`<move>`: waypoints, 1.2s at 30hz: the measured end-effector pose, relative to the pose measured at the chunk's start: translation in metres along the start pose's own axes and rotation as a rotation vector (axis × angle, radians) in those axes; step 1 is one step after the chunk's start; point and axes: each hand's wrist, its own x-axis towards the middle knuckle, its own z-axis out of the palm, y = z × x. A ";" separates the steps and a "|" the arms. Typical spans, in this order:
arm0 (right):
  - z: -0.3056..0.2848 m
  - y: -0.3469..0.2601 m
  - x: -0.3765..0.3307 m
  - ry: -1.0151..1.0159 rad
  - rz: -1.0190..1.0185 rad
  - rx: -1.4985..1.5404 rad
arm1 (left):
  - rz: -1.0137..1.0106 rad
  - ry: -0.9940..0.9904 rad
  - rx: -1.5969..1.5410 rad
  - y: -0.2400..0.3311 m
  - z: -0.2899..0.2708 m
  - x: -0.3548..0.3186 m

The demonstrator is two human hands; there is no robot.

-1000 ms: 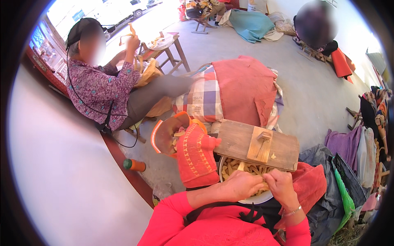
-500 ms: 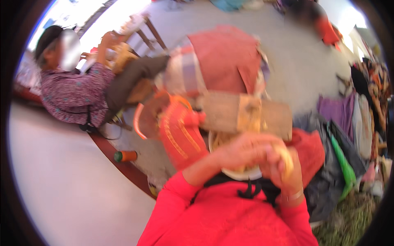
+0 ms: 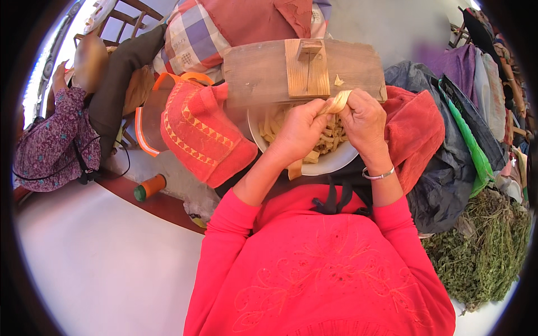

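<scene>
A glossy pale-yellow strip (image 3: 339, 102) is stretched and bent between my two hands, above the bowl. My left hand (image 3: 300, 130) pinches one end of it, thumb against the fingers. My right hand (image 3: 364, 119), with a silver bangle at the wrist, is closed on the other end. Below them, a white bowl (image 3: 336, 167) sits at my lap with many short yellow-beige pieces (image 3: 332, 140) in it. Just beyond my hands lies a wooden board (image 3: 252, 70) carrying a lighter slotted wooden block (image 3: 307, 70) and a small yellow scrap (image 3: 338, 80).
Red cloths (image 3: 196, 134) flank the bowl. At the right are a dark plastic sheet (image 3: 434, 185), a green bag edge (image 3: 473, 151) and dried green plants (image 3: 482, 246). A person in a purple patterned top (image 3: 59, 140) sits at the left. An orange thread spool (image 3: 150, 187) lies nearby.
My view has tilted, so the board and bowl appear higher. Earlier the yellow piece lay along my right hand with the left over it; now it stretches between both hands.
</scene>
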 end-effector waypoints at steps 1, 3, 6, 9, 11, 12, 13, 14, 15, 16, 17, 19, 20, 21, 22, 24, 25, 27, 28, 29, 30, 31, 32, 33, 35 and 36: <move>0.001 0.006 -0.007 -0.047 0.016 0.027 | 0.206 0.074 0.321 0.003 -0.001 -0.001; 0.018 0.030 -0.030 -0.236 0.225 0.363 | 0.205 -0.004 0.586 0.013 -0.005 -0.007; 0.024 0.034 -0.047 -0.497 0.586 0.902 | 0.257 -0.039 0.697 0.009 -0.003 -0.014; 0.020 0.019 -0.050 -0.481 1.069 1.435 | 0.321 -0.013 0.573 -0.009 0.002 -0.016; 0.020 0.032 -0.057 -0.537 0.977 1.584 | 0.293 -0.029 0.490 -0.013 0.006 -0.018; 0.020 0.033 -0.057 -0.515 0.965 1.547 | 0.237 -0.051 0.430 -0.009 0.008 -0.020; 0.020 0.035 -0.059 -0.491 0.954 1.512 | 0.194 -0.068 0.377 -0.001 0.009 -0.019; 0.023 0.034 -0.059 -0.392 0.839 1.359 | 0.151 -0.086 0.323 0.010 0.009 -0.016; 0.028 0.031 -0.058 -0.300 0.719 1.205 | 0.110 -0.097 0.274 0.017 0.009 -0.015; 0.031 0.028 -0.058 -0.209 0.600 1.050 | 0.076 -0.092 0.372 0.017 0.011 -0.014; 0.030 0.025 -0.057 -0.175 0.520 0.941 | 0.042 -0.086 0.470 0.017 0.014 -0.011; 0.025 0.018 -0.053 -0.110 0.352 0.719 | -0.044 -0.061 0.477 0.008 0.016 -0.004; 0.028 0.013 -0.052 -0.024 0.387 0.773 | -0.095 -0.044 0.385 -0.005 0.016 -0.001; 0.028 0.012 -0.052 0.012 0.366 0.774 | -0.146 -0.029 0.292 -0.011 0.017 0.000; 0.027 0.011 -0.051 0.048 0.344 0.774 | -0.214 -0.013 0.083 -0.015 0.019 -0.001; 0.025 0.010 -0.048 0.121 0.333 0.762 | -0.347 0.012 -0.337 -0.018 0.019 -0.005; 0.019 0.008 -0.042 0.160 0.347 0.748 | -0.463 -0.006 -0.413 -0.012 0.018 -0.010; 0.010 0.013 -0.034 0.236 0.353 0.765 | -0.695 -0.041 -0.561 0.005 0.007 -0.027; 0.011 0.017 -0.037 0.183 0.332 0.804 | -0.720 -0.126 -0.727 -0.003 0.002 -0.037; 0.013 0.022 -0.040 0.129 0.311 0.842 | -0.563 -0.098 -0.587 -0.008 0.000 -0.040; 0.013 0.023 -0.040 0.098 0.380 0.929 | -0.411 -0.057 -0.446 -0.012 -0.003 -0.045; 0.011 0.025 -0.038 0.065 0.451 1.016 | -0.260 -0.018 -0.303 -0.014 -0.006 -0.048; 0.009 0.026 -0.036 0.032 0.522 1.102 | -0.199 0.007 -0.045 -0.014 -0.010 -0.049; -0.002 0.023 -0.029 0.014 0.544 1.095 | -0.052 0.024 0.121 -0.012 -0.014 -0.046; -0.007 0.021 -0.016 -0.036 0.461 0.917 | 0.250 0.055 0.449 -0.001 -0.017 -0.035; -0.009 0.025 -0.010 -0.191 0.415 0.851 | 0.244 0.050 0.513 0.007 -0.018 -0.030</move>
